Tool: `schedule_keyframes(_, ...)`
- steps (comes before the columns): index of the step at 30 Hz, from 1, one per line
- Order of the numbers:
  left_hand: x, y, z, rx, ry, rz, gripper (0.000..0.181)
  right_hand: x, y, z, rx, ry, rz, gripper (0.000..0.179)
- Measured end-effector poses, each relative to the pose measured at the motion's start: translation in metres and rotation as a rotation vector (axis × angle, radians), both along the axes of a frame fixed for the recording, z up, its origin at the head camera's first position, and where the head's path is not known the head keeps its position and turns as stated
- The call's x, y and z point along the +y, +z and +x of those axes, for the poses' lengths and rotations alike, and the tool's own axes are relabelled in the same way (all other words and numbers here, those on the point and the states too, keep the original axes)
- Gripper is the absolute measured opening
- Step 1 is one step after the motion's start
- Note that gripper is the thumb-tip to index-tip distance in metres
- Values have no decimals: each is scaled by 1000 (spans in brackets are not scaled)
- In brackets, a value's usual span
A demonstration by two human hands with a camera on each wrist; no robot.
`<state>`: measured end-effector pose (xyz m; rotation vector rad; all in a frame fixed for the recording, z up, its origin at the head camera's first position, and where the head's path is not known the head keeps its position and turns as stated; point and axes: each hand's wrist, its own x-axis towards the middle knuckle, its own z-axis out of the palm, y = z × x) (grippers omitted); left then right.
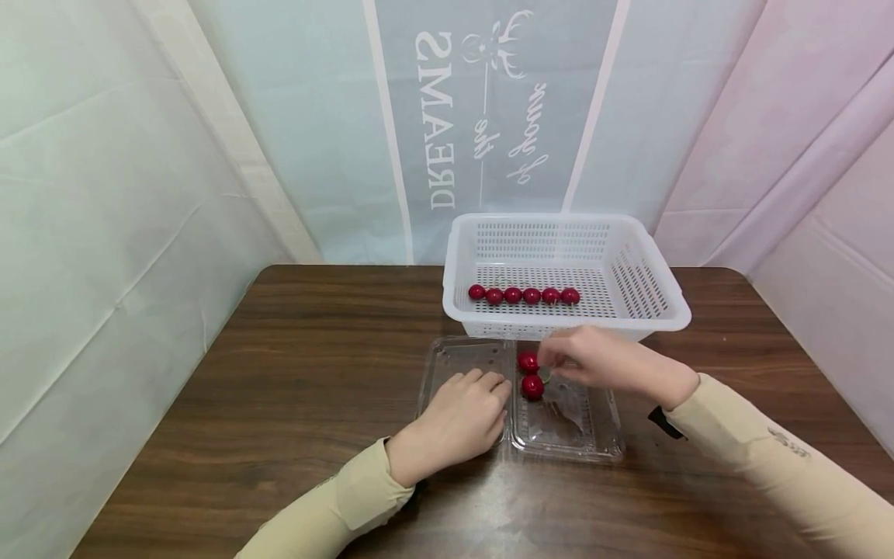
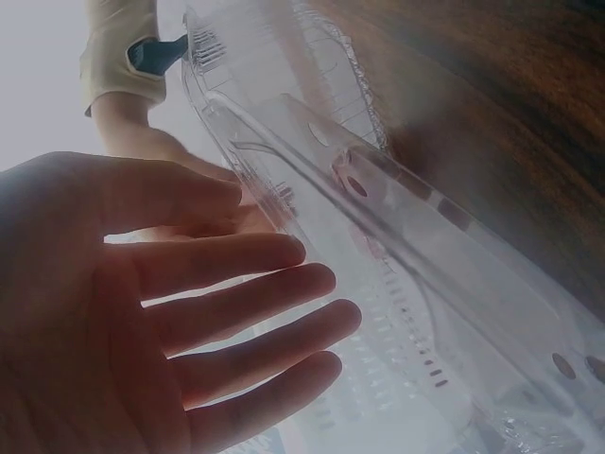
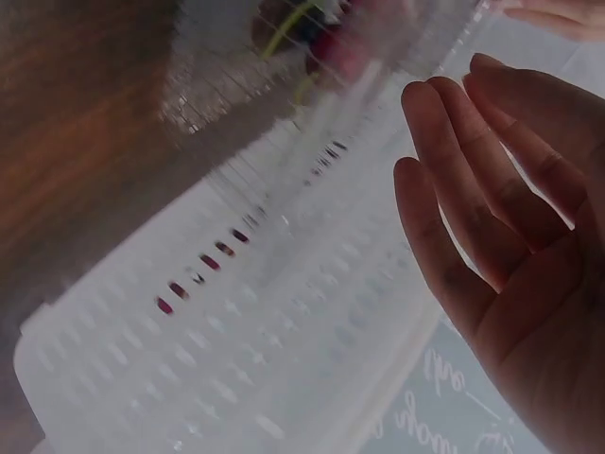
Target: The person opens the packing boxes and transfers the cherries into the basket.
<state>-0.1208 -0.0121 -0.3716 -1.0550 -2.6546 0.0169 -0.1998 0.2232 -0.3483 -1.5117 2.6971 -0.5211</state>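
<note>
A clear plastic clamshell box lies spread out on the table, one half to each side of its fold. Two shiny red cherries sit in its right half, close to the fold. Over that half hovers my right hand, its fingertips beside the cherries; in the right wrist view that hand's fingers are loosely extended with nothing between them. My left hand lies over the left half, and the left wrist view shows its fingers spread and fairly straight beside the clear plastic.
Behind the box stands a white perforated basket, with a row of several cherries along its near side. Dark wood tabletop surrounds the box. A printed curtain hangs behind the table.
</note>
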Motion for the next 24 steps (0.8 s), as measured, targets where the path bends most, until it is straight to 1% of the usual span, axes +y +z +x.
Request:
schedule_keyframes(5, 0, 0, 0, 3, -1, 0, 25, -3, -9, -2, -38, 31, 17, 22)
schedule_keyframes(8, 0, 0, 0, 6, -5, 3, 25, -5, -12, -3, -46, 46, 18, 24)
schedule_keyframes(14, 0, -1, -1, 8, -4, -3, 25, -8, -18, -5, -15, 73, 30, 28)
schedule_keyframes(20, 0, 0, 0, 7, 1, -10, 25, -11, -25, -5, 2, 57, 87, 31)
schedule_keyframes(24, 0, 0, 0, -4, 8, -16, 25, -12, -28, -5, 12, 69, 105, 33)
